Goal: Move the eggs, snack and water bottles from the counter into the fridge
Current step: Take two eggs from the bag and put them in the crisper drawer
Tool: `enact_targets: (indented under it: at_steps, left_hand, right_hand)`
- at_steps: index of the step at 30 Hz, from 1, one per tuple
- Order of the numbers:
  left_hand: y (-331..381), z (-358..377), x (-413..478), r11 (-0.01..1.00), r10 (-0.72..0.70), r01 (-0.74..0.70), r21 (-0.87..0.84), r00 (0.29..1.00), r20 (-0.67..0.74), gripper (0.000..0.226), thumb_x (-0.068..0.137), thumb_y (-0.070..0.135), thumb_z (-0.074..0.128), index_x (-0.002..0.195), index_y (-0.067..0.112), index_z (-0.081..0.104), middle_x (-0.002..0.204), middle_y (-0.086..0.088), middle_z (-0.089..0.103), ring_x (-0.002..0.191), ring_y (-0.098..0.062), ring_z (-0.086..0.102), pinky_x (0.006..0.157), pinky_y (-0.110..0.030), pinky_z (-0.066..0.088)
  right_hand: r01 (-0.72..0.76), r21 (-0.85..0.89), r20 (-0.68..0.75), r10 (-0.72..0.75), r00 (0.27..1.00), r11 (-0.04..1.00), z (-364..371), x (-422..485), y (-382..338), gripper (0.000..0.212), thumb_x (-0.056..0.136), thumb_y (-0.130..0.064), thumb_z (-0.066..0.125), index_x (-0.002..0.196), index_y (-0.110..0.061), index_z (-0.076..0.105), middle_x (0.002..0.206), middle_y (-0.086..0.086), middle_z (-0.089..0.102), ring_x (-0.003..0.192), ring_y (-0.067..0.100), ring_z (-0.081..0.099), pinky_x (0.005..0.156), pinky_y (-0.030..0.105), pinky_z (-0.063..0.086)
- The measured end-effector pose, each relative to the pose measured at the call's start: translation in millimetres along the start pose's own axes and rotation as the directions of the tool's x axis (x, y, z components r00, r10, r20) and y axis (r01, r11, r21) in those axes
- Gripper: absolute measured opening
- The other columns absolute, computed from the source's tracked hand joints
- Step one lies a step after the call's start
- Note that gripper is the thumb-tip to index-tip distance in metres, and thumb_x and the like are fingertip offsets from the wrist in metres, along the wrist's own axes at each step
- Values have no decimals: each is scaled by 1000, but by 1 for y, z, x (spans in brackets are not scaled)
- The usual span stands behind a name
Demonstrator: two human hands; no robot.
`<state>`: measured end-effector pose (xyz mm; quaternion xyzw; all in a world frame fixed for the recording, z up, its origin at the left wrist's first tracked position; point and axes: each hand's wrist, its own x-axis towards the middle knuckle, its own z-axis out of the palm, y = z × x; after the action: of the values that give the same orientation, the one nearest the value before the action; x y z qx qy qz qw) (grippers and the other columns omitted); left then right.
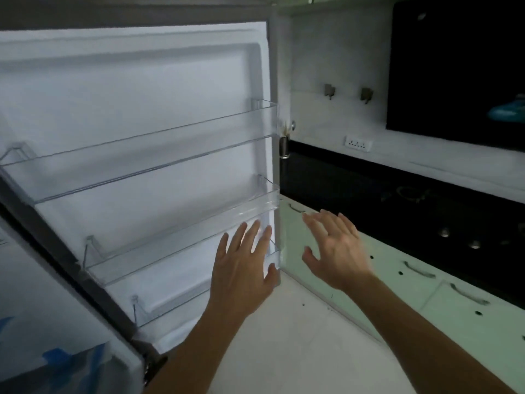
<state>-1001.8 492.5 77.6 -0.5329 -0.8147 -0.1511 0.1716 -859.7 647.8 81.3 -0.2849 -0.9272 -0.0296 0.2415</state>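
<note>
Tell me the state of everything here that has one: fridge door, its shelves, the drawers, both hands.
Fridge door: open.
Top door shelf: empty.
Middle door shelf: empty.
Bottom door shelf: nothing visible, partly hidden.
Drawers: closed.
Left hand: open, at the door's edge.
Right hand: open, holding nothing.

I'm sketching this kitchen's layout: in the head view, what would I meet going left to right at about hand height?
middle clear door shelf → left hand → right hand → drawer handle → stove knobs
</note>
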Motion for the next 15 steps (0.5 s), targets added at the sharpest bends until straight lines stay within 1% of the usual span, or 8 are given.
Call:
enact_targets:
  at_steps: [3, 5, 7, 9, 13, 15]
  left_hand:
    - [45, 16, 0, 992, 108, -106, -63, 993, 40, 64, 87, 51, 47, 145, 23, 46, 150, -3, 48, 139, -27, 44, 111, -53, 38]
    - [81, 27, -2, 975, 209, -203, -89, 975, 75, 65, 89, 51, 45, 147, 23, 42, 151, -3, 46, 139, -27, 43, 112, -51, 38]
    - [117, 37, -5, 947, 311, -297, -123, 943, 115, 66, 90, 51, 43, 149, 23, 37, 153, -2, 43, 140, -26, 40, 114, -48, 34]
    - [151, 47, -10, 915, 394, -371, -160, 908, 144, 66, 90, 51, 42, 150, 23, 35, 154, -1, 41, 141, -25, 39, 116, -46, 32]
    - [215, 62, -27, 838, 532, -482, -256, 826, 185, 67, 90, 51, 41, 151, 24, 33, 155, 0, 40, 141, -24, 38, 116, -45, 32]
    - [244, 67, -35, 792, 595, -534, -295, 783, 182, 67, 89, 51, 42, 150, 24, 36, 153, 0, 43, 139, -23, 40, 115, -45, 34]
  right_hand:
    - [-119, -39, 38, 120, 992, 992, -7, -55, 30, 66, 85, -43, 64, 145, -20, 46, 144, 8, 54, 137, 30, 46, 116, 51, 35]
    - [-194, -73, 83, 200, 976, 978, -12, -94, 53, 67, 86, -44, 61, 146, -20, 44, 146, 7, 52, 140, 29, 43, 118, 50, 33]
    - [-283, -104, 99, 293, 951, 953, -19, -133, 73, 66, 85, -43, 59, 146, -20, 45, 146, 7, 52, 141, 29, 41, 119, 50, 32]
    - [-374, -127, 103, 387, 916, 919, -30, -171, 90, 65, 84, -42, 60, 144, -19, 48, 145, 8, 53, 140, 30, 42, 117, 50, 33]
    - [-526, -191, 82, 547, 833, 829, -58, -240, 112, 65, 83, -41, 61, 142, -19, 49, 143, 8, 55, 138, 30, 45, 115, 50, 37]
    - [-581, -228, 62, 607, 792, 781, -71, -270, 119, 64, 83, -41, 60, 142, -19, 50, 142, 8, 55, 137, 30, 46, 114, 51, 38]
